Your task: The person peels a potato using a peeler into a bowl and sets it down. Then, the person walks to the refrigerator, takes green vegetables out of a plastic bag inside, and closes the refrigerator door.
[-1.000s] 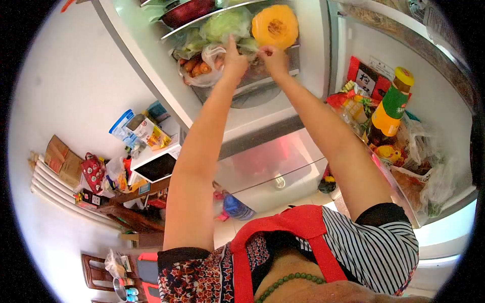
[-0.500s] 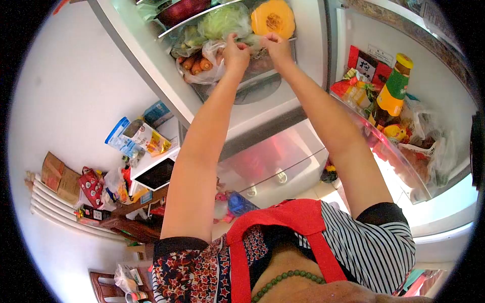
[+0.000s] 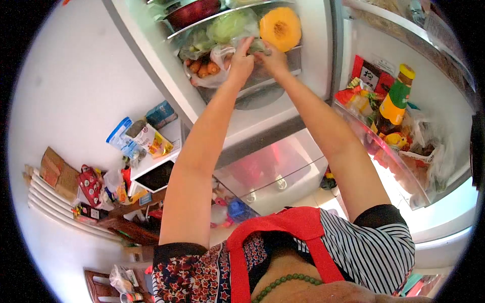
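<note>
Head view: the refrigerator compartment [image 3: 316,65] stands open; within it, the clear bag of carrots [image 3: 204,69] slumps over the front of the lower drawer [image 3: 262,81]; the wrapped pale-green cabbage [image 3: 233,26] sits behind the bag; the cut orange squash [image 3: 281,29] lies to the right of the cabbage, cut face outward; a dark red pot [image 3: 193,13] occupies the shelf [image 3: 225,17] above.

The door bin [image 3: 386,147] holds a yellow-capped bottle [image 3: 396,100], tilted, among assorted packets and plastic bags.

Edges: the shelf's front edge passes above both hands; the compartment's side walls stand apart from them, left and right; the open door lies outward of the right forearm; room exists between the forearms, before the drawer front.

Left hand [image 3: 242,64]: fingers extended upward, narrowly spaced, touching the plastic-wrapped greens [image 3: 258,46], just beside the carrots; right hand [image 3: 274,60]: fingers bent and narrow at the right side of the greens, just below the squash; the greens lie between the two sets of fingertips, in front of the cabbage; whether either hand grips them firmly cannot be told, the contact being small and partly hidden.
</note>
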Tool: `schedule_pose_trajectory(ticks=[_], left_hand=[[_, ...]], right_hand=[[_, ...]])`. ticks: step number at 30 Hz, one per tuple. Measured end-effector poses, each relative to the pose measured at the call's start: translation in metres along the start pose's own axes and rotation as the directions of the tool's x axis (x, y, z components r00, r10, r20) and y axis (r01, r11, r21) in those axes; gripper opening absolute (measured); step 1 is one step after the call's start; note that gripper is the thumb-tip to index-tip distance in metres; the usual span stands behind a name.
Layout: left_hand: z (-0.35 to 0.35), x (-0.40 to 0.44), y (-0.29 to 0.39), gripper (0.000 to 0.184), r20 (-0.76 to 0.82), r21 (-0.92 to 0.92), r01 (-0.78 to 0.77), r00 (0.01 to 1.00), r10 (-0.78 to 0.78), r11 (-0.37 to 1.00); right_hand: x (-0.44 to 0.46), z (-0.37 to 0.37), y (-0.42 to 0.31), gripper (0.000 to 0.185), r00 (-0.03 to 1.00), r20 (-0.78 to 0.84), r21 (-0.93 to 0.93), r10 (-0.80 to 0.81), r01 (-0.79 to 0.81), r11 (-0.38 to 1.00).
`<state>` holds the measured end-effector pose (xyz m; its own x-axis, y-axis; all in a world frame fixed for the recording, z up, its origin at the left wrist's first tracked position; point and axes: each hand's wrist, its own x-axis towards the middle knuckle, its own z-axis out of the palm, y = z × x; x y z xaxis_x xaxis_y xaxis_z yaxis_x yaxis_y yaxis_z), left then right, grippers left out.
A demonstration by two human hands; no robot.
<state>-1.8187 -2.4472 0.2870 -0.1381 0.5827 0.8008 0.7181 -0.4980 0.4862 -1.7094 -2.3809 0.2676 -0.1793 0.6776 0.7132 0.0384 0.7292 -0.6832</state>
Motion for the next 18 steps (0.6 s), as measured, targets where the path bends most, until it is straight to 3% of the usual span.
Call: schedule_pose_trajectory(ticks=[1, 5, 10, 13, 16, 17, 18], left_hand=[[-0.004, -0.002, 0.004, 0.059, -0.005, 0.037, 0.025, 1.000, -0.025, 0.999], [-0.012, -0.006, 0.008, 0.062, 0.056, -0.059, 0.330, 0.943, -0.327, 0.942], [-0.015, -0.023, 0.032, 0.064, 0.162, -0.139, 0.509, 0.858, -0.488, 0.849], [-0.011, -0.024, 0.021, 0.059, 0.110, -0.250, 0.451, 0.892, -0.438, 0.857], [-0.021, -0.025, 0.029, 0.050, -0.024, 0.014, 0.380, 0.925, -0.379, 0.925], [-0.029, -0.022, 0.033, 0.047, -0.202, 0.270, 0.176, 0.972, -0.123, 0.947], [-0.038, -0.019, 0.035, 0.045, -0.295, 0.534, 0.010, 0.939, 0.175, 0.845]], right_hand=[[0.000, 0.005, 0.004, 0.047, 0.999, -0.027, -0.006, -0.035, 0.035, 0.999], [0.001, 0.004, 0.003, 0.035, 0.993, -0.014, 0.019, 0.114, -0.113, 0.993], [-0.005, -0.005, -0.005, 0.030, 0.993, -0.061, -0.064, 0.101, -0.104, 0.992], [-0.007, 0.002, 0.010, 0.031, 0.993, -0.115, -0.005, -0.007, 0.006, 1.000], [-0.010, 0.001, 0.016, 0.033, 0.995, -0.061, 0.134, 0.084, -0.075, 0.988], [-0.008, 0.003, 0.020, 0.034, 0.995, -0.058, 0.127, 0.080, -0.072, 0.989], [-0.008, 0.004, 0.026, 0.035, 0.996, -0.055, 0.120, 0.076, -0.069, 0.990]])
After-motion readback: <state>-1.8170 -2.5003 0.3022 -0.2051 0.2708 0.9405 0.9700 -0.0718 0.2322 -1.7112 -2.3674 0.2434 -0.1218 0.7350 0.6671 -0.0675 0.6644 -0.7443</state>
